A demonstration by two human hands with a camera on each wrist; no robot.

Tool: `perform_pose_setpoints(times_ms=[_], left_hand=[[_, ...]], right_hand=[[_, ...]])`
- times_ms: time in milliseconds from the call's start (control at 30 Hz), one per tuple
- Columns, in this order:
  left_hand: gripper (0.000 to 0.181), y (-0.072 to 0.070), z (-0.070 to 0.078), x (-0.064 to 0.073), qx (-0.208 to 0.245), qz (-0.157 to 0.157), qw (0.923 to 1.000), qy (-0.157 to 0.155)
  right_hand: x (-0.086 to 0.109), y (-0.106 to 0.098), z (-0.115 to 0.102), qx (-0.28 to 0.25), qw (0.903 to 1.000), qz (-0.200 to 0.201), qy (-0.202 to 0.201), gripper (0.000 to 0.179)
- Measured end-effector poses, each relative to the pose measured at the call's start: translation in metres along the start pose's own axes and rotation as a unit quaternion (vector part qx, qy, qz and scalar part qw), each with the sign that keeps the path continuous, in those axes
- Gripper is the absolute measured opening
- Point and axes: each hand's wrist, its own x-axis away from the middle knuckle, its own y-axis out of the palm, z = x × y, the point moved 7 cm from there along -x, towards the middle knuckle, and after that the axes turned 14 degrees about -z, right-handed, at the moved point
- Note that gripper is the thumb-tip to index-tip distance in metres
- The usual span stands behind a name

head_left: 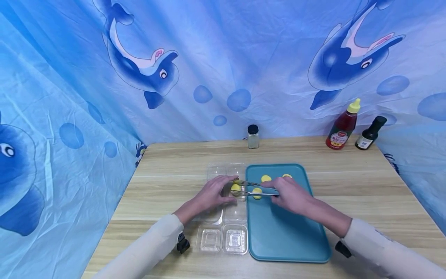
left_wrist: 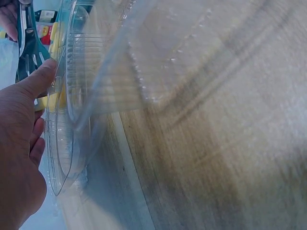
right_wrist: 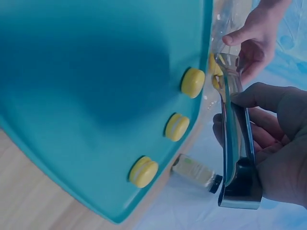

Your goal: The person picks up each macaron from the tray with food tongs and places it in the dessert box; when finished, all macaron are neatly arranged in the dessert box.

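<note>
My right hand point(head_left: 290, 193) grips metal serving tongs point(right_wrist: 235, 143), whose forked ends reach left over the clear plastic container point(head_left: 235, 238). A yellow macaron point(head_left: 235, 188) sits between the spread tong ends, in a compartment of that container. Three more yellow macarons stand near the far end of the teal tray point(head_left: 285, 236), among them one macaron point(right_wrist: 193, 82) by the tray's edge. My left hand point(head_left: 214, 192) is at the container, thumb and fingers apart around the compartment. In the left wrist view its thumb point(left_wrist: 41, 79) touches the clear rim.
At the back of the wooden table stand a small black-capped jar point(head_left: 253, 137), a red sauce bottle point(head_left: 343, 128) with a yellow cap and a dark bottle point(head_left: 370, 135). A blue dolphin-print curtain point(head_left: 216, 58) hangs behind the table.
</note>
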Motion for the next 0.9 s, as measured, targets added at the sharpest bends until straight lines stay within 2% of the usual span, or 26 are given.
perform_pose_setpoints(times_ms=[267,500,733,900], left_hand=[[0.087,0.0,0.0,0.0,-0.004,-0.002,1.0,-0.002],[0.085,-0.001,0.003,-0.001,-0.007,0.006,0.9998,0.016],[0.085,-0.002,0.003,0.0,-0.008,0.003,0.9999,0.015],[0.086,-0.002,0.004,0.0,-0.007,0.002,0.9999,0.014]], right_hand=[[-0.005,0.0,-0.008,0.005,0.9996,-0.021,0.019,0.048],[-0.008,0.0,-0.017,0.019,0.9996,-0.019,0.008,0.045],[-0.007,0.001,-0.015,0.016,0.9997,-0.015,0.007,0.045],[-0.007,0.003,-0.011,0.005,0.9996,-0.018,0.023,0.046]])
